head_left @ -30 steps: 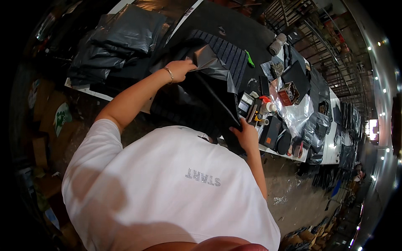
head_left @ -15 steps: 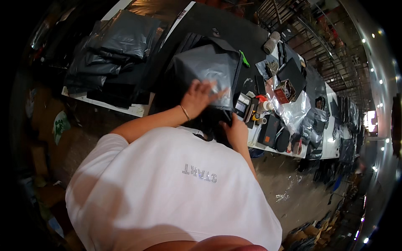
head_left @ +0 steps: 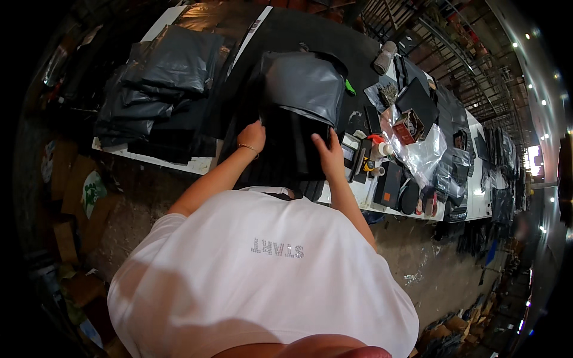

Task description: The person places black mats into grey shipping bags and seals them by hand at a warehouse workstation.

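A grey translucent plastic bag (head_left: pixel 304 80) covers the far part of a folded black garment (head_left: pixel 289 146) on the table in front of me. The bag's mouth edge runs across the garment, and its near part lies bare. My left hand (head_left: pixel 253 135) is closed at the left corner of the bag's mouth, with its fingertips partly hidden. At the right corner, my right hand (head_left: pixel 328 152) pinches the bag's edge, its thumb lying over the black cloth.
A pile of grey bagged goods (head_left: pixel 176 65) lies at the left. To the right are a small open box (head_left: pixel 408 126), a white bottle (head_left: pixel 385 149), a black box (head_left: pixel 388 182) and crumpled clear plastic (head_left: pixel 427 155). A rolled cloth (head_left: pixel 385 56) stands farther back.
My left hand has come off the top of the bag and down to its left corner. My right hand has moved up along the right side. More black cloth now shows below the bag.
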Tool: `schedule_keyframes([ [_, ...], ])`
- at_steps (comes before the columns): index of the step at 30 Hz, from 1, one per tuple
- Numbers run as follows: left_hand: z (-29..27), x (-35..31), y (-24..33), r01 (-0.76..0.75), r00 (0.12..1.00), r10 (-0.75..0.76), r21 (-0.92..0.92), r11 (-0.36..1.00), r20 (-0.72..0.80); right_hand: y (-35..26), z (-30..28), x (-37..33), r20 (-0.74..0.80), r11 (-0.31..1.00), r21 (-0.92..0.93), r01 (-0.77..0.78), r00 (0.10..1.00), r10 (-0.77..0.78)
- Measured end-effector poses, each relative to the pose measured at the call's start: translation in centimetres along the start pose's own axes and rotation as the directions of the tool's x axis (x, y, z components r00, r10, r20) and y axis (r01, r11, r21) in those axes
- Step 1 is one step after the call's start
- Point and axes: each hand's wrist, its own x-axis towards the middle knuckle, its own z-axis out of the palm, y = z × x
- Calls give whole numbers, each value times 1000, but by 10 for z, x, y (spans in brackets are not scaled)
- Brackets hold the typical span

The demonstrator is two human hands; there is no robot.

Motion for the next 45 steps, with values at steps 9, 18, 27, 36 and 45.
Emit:
schedule_keyframes([
  [9,13,5,-122,-33,975,141,-516,856,172,98,10,0,103,789,325,-521,849,518],
  [18,-24,-58,-81,-414,906,415,29,910,-84,134,-43,16,419,716,-665,210,899,126],
  [27,-65,-3,-42,-355,918,275,283,891,285,119,-40,45,575,940,123,-319,795,195],
  [36,-23,-42,-97,-295,956,292,-152,943,-38,142,-55,10,505,857,-265,-441,694,513],
  [45,26,-64,-144,26,999,8,-662,749,48,106,-42,-34,277,458,-883,100,900,337],
])
